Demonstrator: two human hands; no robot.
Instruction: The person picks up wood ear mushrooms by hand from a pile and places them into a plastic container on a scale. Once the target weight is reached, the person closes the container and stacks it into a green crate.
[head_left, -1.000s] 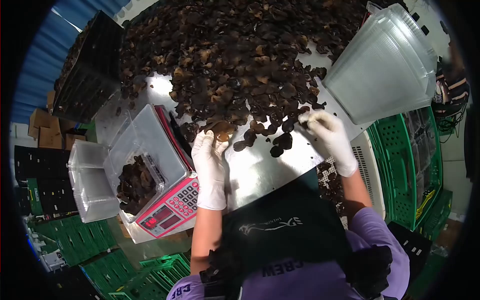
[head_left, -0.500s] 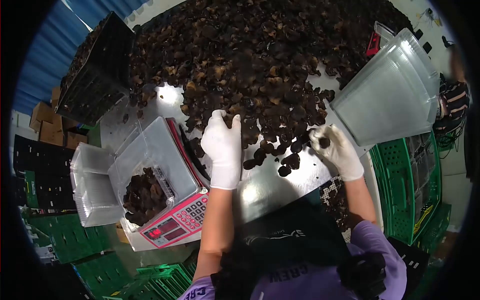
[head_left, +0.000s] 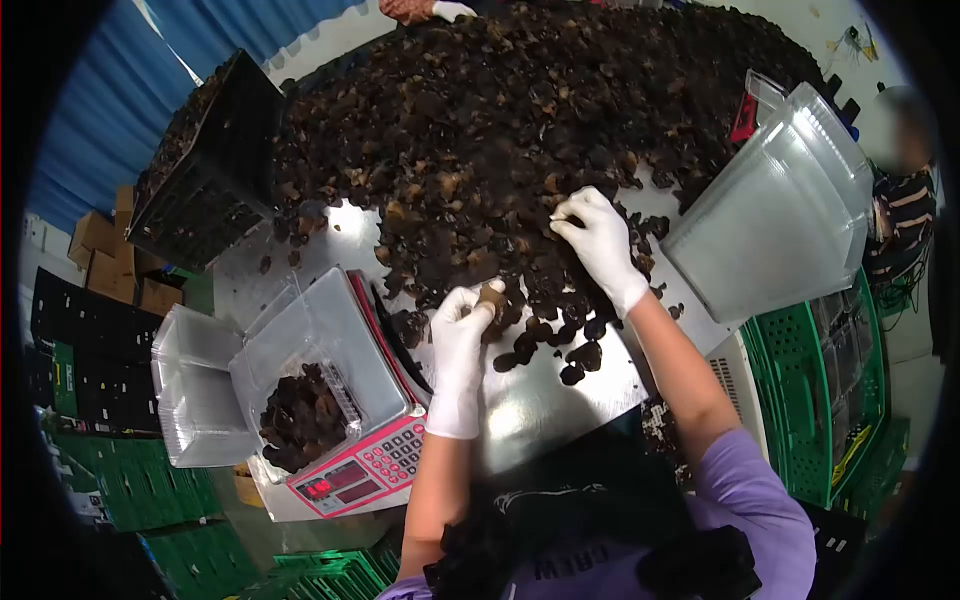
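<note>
A large heap of dark brown wood ear mushrooms (head_left: 470,150) covers the metal table. My left hand (head_left: 458,345), in a white glove, pinches a lighter brown wood ear mushroom (head_left: 492,297) at the heap's near edge. Over the heap, my gloved right hand (head_left: 600,245) has thumb and forefinger pressed together; anything between them is too small to make out. Several loose dark pieces (head_left: 585,355) lie on the metal between my hands and body. To the left, a clear plastic box (head_left: 340,390) with wood ear mushrooms (head_left: 300,420) rests on a pink-framed digital scale (head_left: 350,485).
Stacked clear containers stand at the right (head_left: 775,200) and beside the scale (head_left: 200,390). A black crate (head_left: 205,160) leans at the back left. Green crates (head_left: 815,380) sit to the right. Another person's gloved hand (head_left: 453,11) shows at the far edge; someone stands at right.
My right hand has moved up and left over the heap, and the dark piece it held is no longer visible. My left hand is lower, now with a brown piece. Another person's hand has appeared.
</note>
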